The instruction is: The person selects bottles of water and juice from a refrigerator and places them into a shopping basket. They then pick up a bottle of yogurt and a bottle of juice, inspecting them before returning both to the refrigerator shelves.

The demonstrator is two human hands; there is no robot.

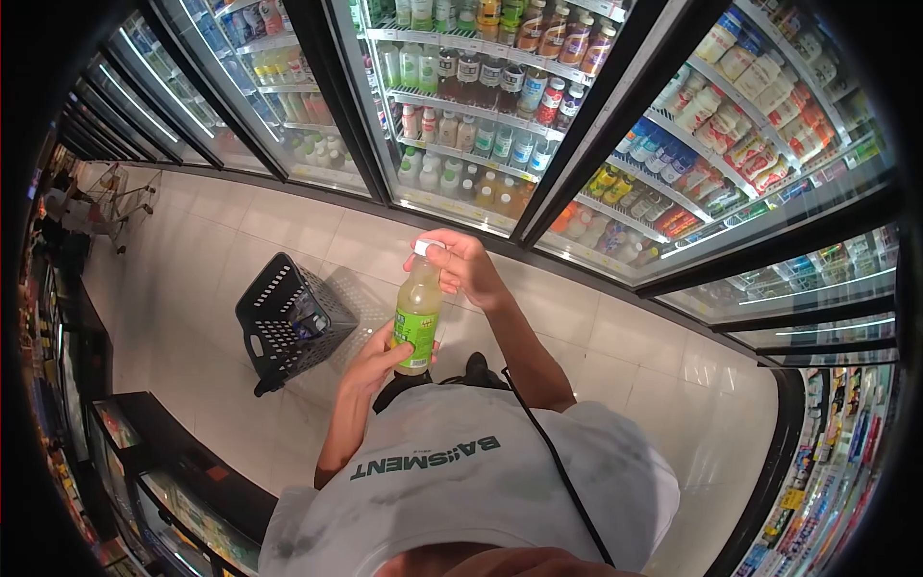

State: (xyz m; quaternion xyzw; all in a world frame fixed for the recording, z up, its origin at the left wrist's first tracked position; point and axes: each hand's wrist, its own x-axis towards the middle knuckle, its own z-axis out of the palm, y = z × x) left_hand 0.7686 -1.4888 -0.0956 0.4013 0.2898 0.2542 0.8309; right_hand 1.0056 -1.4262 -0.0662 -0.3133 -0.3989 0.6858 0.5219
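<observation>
A clear drink bottle (419, 293) with pale yellowish liquid, a green label and a white cap is held up in front of my body. My left hand (370, 363) wraps round its lower part, the thumb lying on the label. At the top, my right hand (460, 262) closes its fingers round the white cap (423, 247) and the neck. The bottle stands nearly upright, leaning slightly. The cap sits on the neck; whether it is loose cannot be seen.
A dark grey shopping basket (293, 327) with some packaged items stands on the tiled floor (216, 385) to my left. Glass-door fridges (481, 106) full of bottles line the front. A shopping cart (120, 202) is far left, and a low display case (183, 481) stands lower left.
</observation>
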